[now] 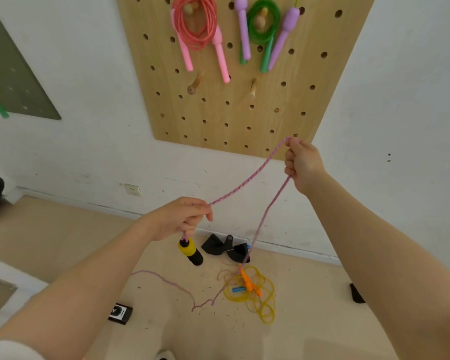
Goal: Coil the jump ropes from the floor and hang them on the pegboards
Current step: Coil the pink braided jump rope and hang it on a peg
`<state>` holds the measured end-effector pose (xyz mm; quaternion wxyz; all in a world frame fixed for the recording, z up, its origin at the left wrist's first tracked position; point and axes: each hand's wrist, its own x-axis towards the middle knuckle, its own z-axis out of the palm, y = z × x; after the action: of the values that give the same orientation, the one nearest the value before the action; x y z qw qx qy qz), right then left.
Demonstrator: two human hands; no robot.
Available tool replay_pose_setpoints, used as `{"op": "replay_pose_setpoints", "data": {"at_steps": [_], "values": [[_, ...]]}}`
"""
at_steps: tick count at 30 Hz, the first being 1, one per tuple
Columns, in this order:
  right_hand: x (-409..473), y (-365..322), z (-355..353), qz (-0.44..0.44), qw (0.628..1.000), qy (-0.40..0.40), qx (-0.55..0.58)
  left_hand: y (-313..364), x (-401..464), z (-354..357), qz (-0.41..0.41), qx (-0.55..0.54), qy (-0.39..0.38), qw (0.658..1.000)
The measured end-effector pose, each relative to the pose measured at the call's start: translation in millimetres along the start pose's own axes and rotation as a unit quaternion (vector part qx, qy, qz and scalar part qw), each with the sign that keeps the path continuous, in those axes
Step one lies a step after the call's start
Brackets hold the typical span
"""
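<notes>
Up front, both hands grip one pink rope (240, 185): left hand (182, 219) curled near its yellow-black handle (190, 252), which hangs downward; right hand (300, 162) fisted higher. One yellow rope (257, 292) lies on the floor (63, 242); two coiled ropes hang on the pegboard (218, 113).

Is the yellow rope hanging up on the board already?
No, the yellow rope lies in a loose tangle on the floor, below the wooden pegboard.
</notes>
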<state>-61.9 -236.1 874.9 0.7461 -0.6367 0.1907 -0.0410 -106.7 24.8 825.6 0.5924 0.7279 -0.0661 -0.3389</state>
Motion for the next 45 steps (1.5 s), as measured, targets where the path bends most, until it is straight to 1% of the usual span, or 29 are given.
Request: {"op": "replay_pose_setpoints", "data": {"at_steps": [2,3,5,7,8,10,11,12,14,15,17,19,20,21,22,23,24,28,31,33,34,35,36,38,39,40,42,44,45], "values": [[1.6,5.8,-9.7,0.013,0.998,0.051,-0.033,-0.2,-4.3,5.3,0.061,-0.101,-0.011,0.993],[3.3,11.3,-14.5,0.019,0.996,0.073,-0.055,0.4,-6.7,7.6,0.107,-0.166,-0.010,0.980],[6.2,24.6,-24.2,0.031,0.989,0.116,-0.088,1.1,-11.8,10.5,0.192,-0.276,0.022,0.942],[9.0,37.4,-33.1,0.056,0.980,0.149,-0.117,-1.1,-15.6,12.3,0.226,-0.361,0.078,0.901],[9.6,42.7,-37.2,0.064,0.976,0.145,-0.151,-0.6,-17.3,13.9,0.231,-0.384,0.099,0.888],[11.7,54.7,-40.8,0.075,0.956,0.085,-0.271,3.3,-19.5,19.8,0.223,-0.402,0.128,0.879],[10.4,60.2,-40.1,0.076,0.931,0.036,-0.355,6.9,-19.7,22.5,0.215,-0.400,0.133,0.881],[7.7,65.8,-37.8,0.068,0.888,-0.016,-0.455,11.7,-19.3,24.8,0.210,-0.394,0.128,0.885],[-3.6,72.1,-27.2,0.015,0.760,-0.096,-0.643,22.2,-17.1,28.4,0.210,-0.361,0.105,0.902],[-11.9,72.4,-18.6,-0.016,0.702,-0.134,-0.699,25.6,-14.7,29.8,0.209,-0.329,0.101,0.915],[-28.3,69.8,1.6,-0.052,0.611,-0.230,-0.755,30.4,-9.6,33.8,0.203,-0.247,0.094,0.943],[-47.9,63.4,22.2,-0.070,0.536,-0.327,-0.776,32.8,-5.6,36.7,0.193,-0.164,0.083,0.964],[-58.6,58.5,30.8,-0.095,0.508,-0.366,-0.774,33.5,-3.6,36.6,0.186,-0.126,0.079,0.971],[-69.4,50.9,38.2,-0.133,0.497,-0.396,-0.760,33.7,-2.4,36.1,0.176,-0.093,0.075,0.977],[-80.1,40.7,44.1,-0.173,0.505,-0.413,-0.738,33.5,-2.0,35.7,0.165,-0.069,0.070,0.981],[-90.2,28.5,48.6,-0.214,0.522,-0.415,-0.714,32.5,-2.2,36.1,0.153,-0.057,0.062,0.985],[-97.6,16.9,51.9,-0.254,0.545,-0.399,-0.692,31.9,-2.6,37.8,0.144,-0.054,0.054,0.987],[-96.8,-10.6,52.5,-0.378,0.665,-0.256,-0.590,34.2,-8.8,45.8,0.108,-0.056,0.036,0.992],[-84.0,-13.6,42.8,-0.398,0.736,-0.190,-0.513,40.0,-9.9,43.7,0.122,-0.106,0.026,0.987],[-75.7,-13.9,38.3,-0.371,0.796,-0.191,-0.439,45.7,-9.7,41.9,0.118,-0.134,0.022,0.984],[-72.1,-12.7,36.7,-0.342,0.821,-0.211,-0.405,48.1,-9.6,41.6,0.115,-0.132,0.014,0.984],[-71.7,-12.9,35.4,-0.312,0.835,-0.244,-0.381,50.5,-10.1,41.5,0.113,-0.125,0.004,0.986],[-70.7,-11.6,34.1,-0.282,0.838,-0.287,-0.369,52.5,-10.7,41.4,0.111,-0.118,-0.004,0.987],[-71.5,-9.0,32.0,-0.222,0.824,-0.362,-0.376,54.7,-11.1,39.2,0.111,-0.106,-0.008,0.988],[-72.2,-8.6,30.8,-0.195,0.818,-0.380,-0.385,55.5,-11.1,38.0,0.114,-0.102,-0.003,0.988],[-72.2,-8.9,30.1,-0.178,0.819,-0.384,-0.388,56.3,-11.0,37.4,0.120,-0.102,0.004,0.988],[-69.8,-12.6,30.1,-0.179,0.833,-0.367,-0.373,56.4,-10.8,37.9,0.148,-0.126,0.014,0.981],[-65.3,-15.3,31.3,-0.187,0.854,-0.357,-0.328,54.3,-9.4,39.8,0.194,-0.181,0.008,0.964],[-64.5,-16.0,33.0,-0.183,0.861,-0.364,-0.303,52.8,-8.3,40.8,0.215,-0.214,-0.001,0.953]]}}
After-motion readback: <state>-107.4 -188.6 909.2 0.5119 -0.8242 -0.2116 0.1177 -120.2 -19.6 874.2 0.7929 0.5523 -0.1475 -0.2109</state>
